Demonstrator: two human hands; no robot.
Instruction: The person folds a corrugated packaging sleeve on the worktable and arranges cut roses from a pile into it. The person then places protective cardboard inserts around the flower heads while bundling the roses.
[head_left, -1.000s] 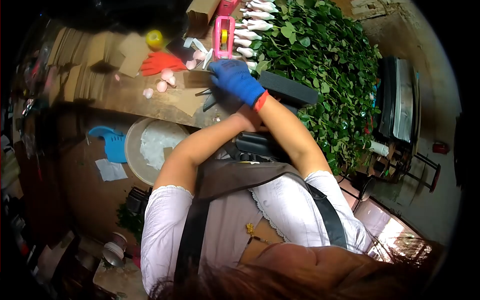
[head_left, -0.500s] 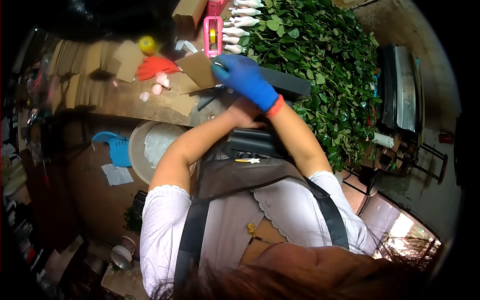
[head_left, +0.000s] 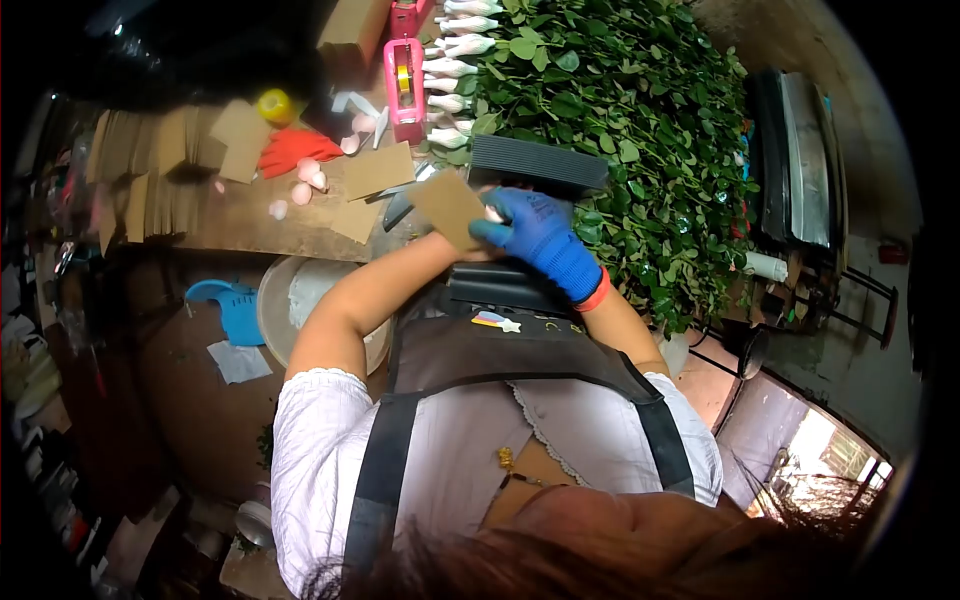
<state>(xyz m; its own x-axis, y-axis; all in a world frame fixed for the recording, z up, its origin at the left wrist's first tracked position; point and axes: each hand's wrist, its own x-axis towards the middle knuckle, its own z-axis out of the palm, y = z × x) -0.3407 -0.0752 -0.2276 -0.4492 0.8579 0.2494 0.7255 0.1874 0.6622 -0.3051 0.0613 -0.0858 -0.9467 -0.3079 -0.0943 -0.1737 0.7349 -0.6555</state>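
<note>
Brown card (head_left: 440, 205): in front of the person, tilted, with its right end at the blue glove.
Right hand (head_left: 535, 228): inside a blue glove with a red cuff; the thumb and fingers pinch the end of the brown card.
White bit (head_left: 493, 213): peeks out beside the right thumb; too small to tell what it is.
Left hand (head_left: 483, 256): bare and close to the right hand, mostly hidden behind the card and the glove; cannot tell if its fingers are spread or pinching.
Ridged block (head_left: 540, 165): dark, with lines along it, just past the blue glove.
Black pad (head_left: 505, 287): between the hands and the dark apron (head_left: 470, 355).
Flat card (head_left: 378, 170): on the table (head_left: 240, 215), to the left of the ridged block.
Tape holder (head_left: 405, 120): pink, with yellow tape in it, farther away than the flat card.
Flower heads (head_left: 450, 68): wrapped in white, in a row just right of the tape holder.
Green leaves (head_left: 620, 120): a big heap to the right of the flower heads.
Red glove (head_left: 298, 152): on the left of the table, with pink petals (head_left: 305, 192) near it.
Yellow roll (head_left: 275, 106): just behind the red glove.
Card piles (head_left: 150, 195): brown, at the table's left end.
Round tub (head_left: 272, 310): below the table edge, beside a blue plastic thing (head_left: 240, 318).
</note>
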